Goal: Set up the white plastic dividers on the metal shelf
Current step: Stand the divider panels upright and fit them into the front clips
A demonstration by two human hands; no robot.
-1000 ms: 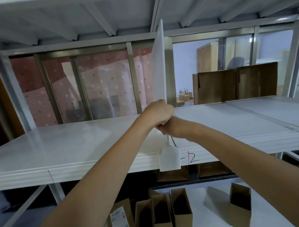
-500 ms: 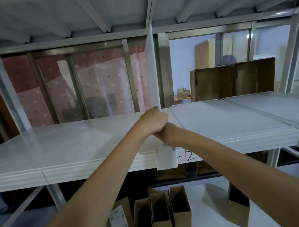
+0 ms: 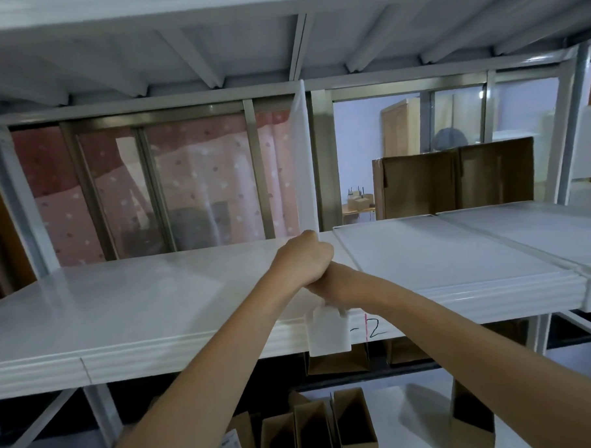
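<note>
Divider (image 3: pixel 303 162) placement all comes down to one thing: the white plastic panel stands on edge on the metal shelf (image 3: pixel 138 298), seen nearly edge-on, with its long axis running from the shelf's front edge straight back toward the rear, and its top reaching up near the underside of the shelf above. Its front tab (image 3: pixel 328 334) hangs down over the front lip, just left of some marker scribble.

Both hands sit right at the panel's lower front corner, pretty much at the front edge. Left hand (image 3: pixel 304 260) is curled into a fist against the panel's left face, looks like it's gripping the front edge. Right hand (image 3: pixel 334 286) is tucked under and against the left one, fingers curled, apparently pinching the panel just above the tab. Right one is a bit lower and closer to the lip.

Can't see the fingertips at all, since the knuckles cover them. Also can't tell if the tab is fully clipped on, or whether the far end has caught on anything at the back.
</note>
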